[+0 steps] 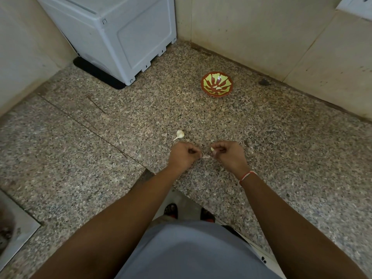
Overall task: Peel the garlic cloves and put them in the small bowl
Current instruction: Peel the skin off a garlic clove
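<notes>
Over the speckled granite counter [261, 137] my two hands are close together. My right hand [229, 156] pinches a pale garlic clove [213, 150] at its fingertips. My left hand [183, 156] has curled fingers that pinch a strip of papery garlic skin [205, 156] stretching toward the clove. A partial garlic bulb [179, 134] with a stem lies on the counter just beyond my left hand. The small red bowl with a yellow-green pattern [217, 84] stands farther back to the right, with a couple of pale peeled cloves [218, 88] inside.
A white plastic appliance [112, 33] on a black mat occupies the back left corner. Tiled walls close the counter at the back and right. A steel sink [14, 224] edge shows at the lower left. The counter's front edge runs near my body.
</notes>
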